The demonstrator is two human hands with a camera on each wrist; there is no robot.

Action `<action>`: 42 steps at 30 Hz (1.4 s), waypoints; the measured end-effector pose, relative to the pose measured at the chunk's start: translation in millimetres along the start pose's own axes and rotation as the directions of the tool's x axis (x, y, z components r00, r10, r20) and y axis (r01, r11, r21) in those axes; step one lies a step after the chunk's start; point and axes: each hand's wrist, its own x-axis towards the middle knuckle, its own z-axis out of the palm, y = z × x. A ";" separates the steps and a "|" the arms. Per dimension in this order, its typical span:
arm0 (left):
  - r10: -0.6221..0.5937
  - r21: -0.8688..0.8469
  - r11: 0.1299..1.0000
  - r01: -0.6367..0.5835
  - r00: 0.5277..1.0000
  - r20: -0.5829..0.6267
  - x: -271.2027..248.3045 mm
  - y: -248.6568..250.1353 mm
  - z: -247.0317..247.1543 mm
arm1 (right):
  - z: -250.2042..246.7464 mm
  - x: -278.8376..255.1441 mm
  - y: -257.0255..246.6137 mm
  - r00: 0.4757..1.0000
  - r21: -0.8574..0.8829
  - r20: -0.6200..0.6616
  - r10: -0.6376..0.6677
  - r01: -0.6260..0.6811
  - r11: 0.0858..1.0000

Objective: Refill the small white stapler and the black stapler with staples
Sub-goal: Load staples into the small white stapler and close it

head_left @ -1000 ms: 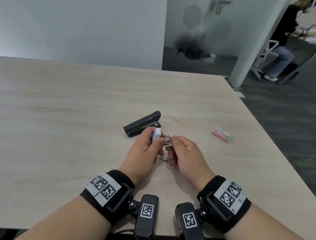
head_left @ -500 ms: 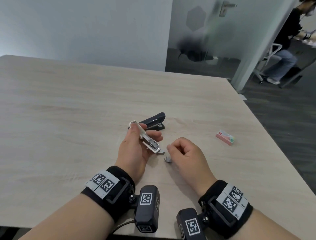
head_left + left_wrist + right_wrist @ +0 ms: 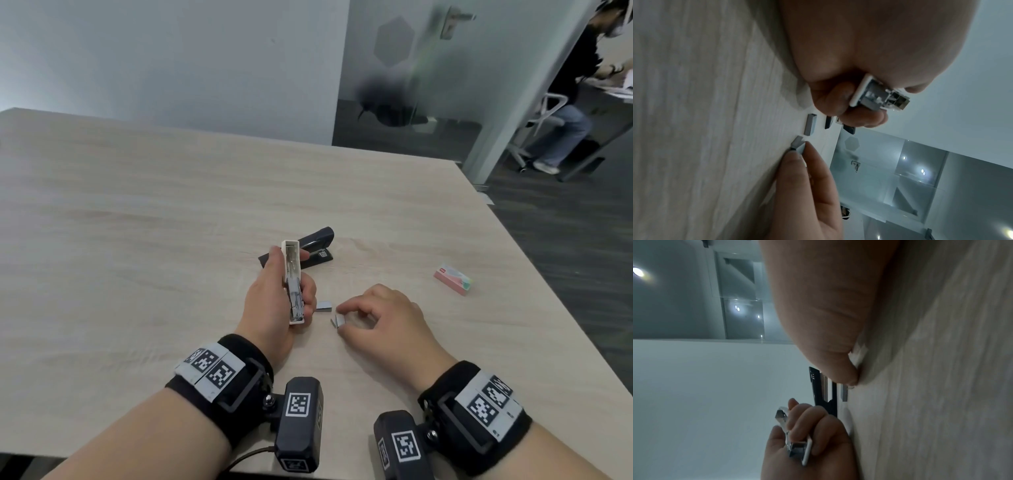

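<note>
My left hand (image 3: 274,298) grips the small white stapler (image 3: 293,281), opened flat with its metal staple channel facing up; the left wrist view shows its end (image 3: 877,95) between my fingers. My right hand (image 3: 373,318) has thumb and forefinger pinched on a short strip of staples (image 3: 339,321) lying on the table, also seen in the left wrist view (image 3: 797,143). A second staple strip (image 3: 323,306) lies between the hands. The black stapler (image 3: 308,248) lies shut on the table just behind my left hand.
A pink staple box (image 3: 454,282) lies to the right near the table's right edge. The light wood table (image 3: 137,240) spreads wide to the left and back. A person sits on a chair (image 3: 548,113) beyond a glass partition at the far right.
My hands have drawn apart. The left hand turned the white stapler open with its channel up. The right hand dropped to the table and pinched a staple strip.
</note>
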 end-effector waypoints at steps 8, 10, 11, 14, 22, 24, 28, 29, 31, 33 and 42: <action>0.003 -0.002 1.000 -0.003 0.989 0.148 -3.0 -2.6 -2.7 | -0.2 -1.4 1.7 0.990 0.337 -0.102 0.098 -0.059 0.940; 0.013 0.032 0.999 -0.019 0.983 0.183 -3.6 -3.4 -3.3 | -5.1 -2.6 1.3 0.988 0.429 -0.105 0.111 -0.055 0.902; 0.013 0.050 0.998 -0.023 0.980 0.197 -4.0 -3.0 -3.2 | -8.6 -3.1 0.7 0.987 0.493 -0.112 0.112 -0.043 0.869; 0.008 0.099 0.995 -0.030 0.976 0.218 -4.4 -0.9 -1.3 | -18.4 -7.4 -5.6 0.988 0.650 -0.139 0.071 0.037 0.759; 0.037 0.233 0.968 -0.092 0.972 0.232 -2.4 -7.3 0.9 | -21.5 -4.8 -34.8 0.976 0.487 -0.138 -0.170 0.216 0.846; 0.060 0.225 0.967 -0.120 0.965 0.256 -3.3 -7.5 1.2 | -21.3 -3.6 -38.7 0.974 0.481 -0.134 -0.185 0.227 0.847; 0.075 0.160 0.981 -0.109 0.976 0.204 -1.3 -6.0 -0.6 | -21.7 3.8 -31.3 0.980 0.478 -0.186 -0.065 0.148 0.866; 0.074 0.136 0.986 -0.099 0.982 0.174 -0.1 -5.4 -1.3 | -21.8 8.8 -25.9 0.986 0.415 -0.166 -0.022 0.090 0.905; 0.075 0.089 0.992 -0.088 0.987 0.139 1.8 -4.5 -2.0 | -20.9 19.1 -13.9 0.997 0.218 -0.057 0.043 -0.029 0.976; 0.076 0.072 0.994 -0.086 0.988 0.135 3.6 -4.7 -2.5 | -19.8 26.2 -5.0 0.994 0.074 0.047 0.099 -0.102 0.992; 0.056 0.028 0.998 -0.061 0.990 0.131 6.0 -5.1 -2.7 | -18.6 38.1 -10.6 1.000 -0.023 -0.011 -0.001 0.001 1.000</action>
